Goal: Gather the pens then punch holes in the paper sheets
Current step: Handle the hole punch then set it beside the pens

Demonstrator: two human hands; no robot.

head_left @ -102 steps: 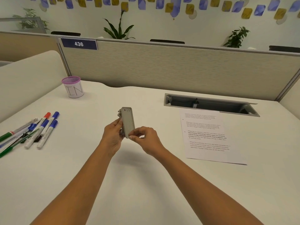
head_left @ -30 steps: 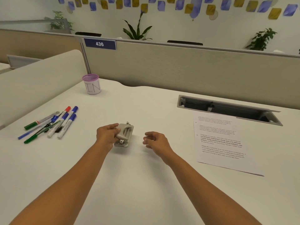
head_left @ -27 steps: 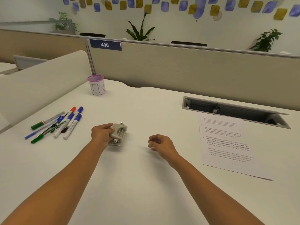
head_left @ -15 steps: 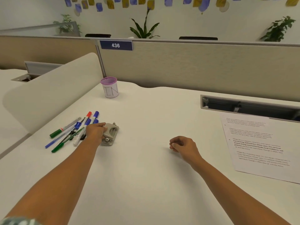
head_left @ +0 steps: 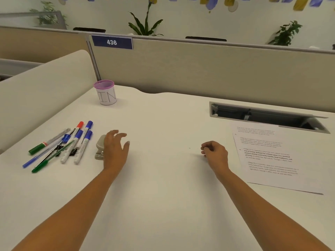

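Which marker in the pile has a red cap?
The white marker at the pile's far side; its neighbours' caps are blue.

The left hand (head_left: 114,151) covers the right half of the hole punch (head_left: 99,148) at nine o'clock; print on the paper sheet (head_left: 268,154), at three o'clock, is too blurred to read.

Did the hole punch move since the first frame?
Yes. The hole punch went left and down: from held up at mid-desk to lying beside the pens, with the left hand open next to it.
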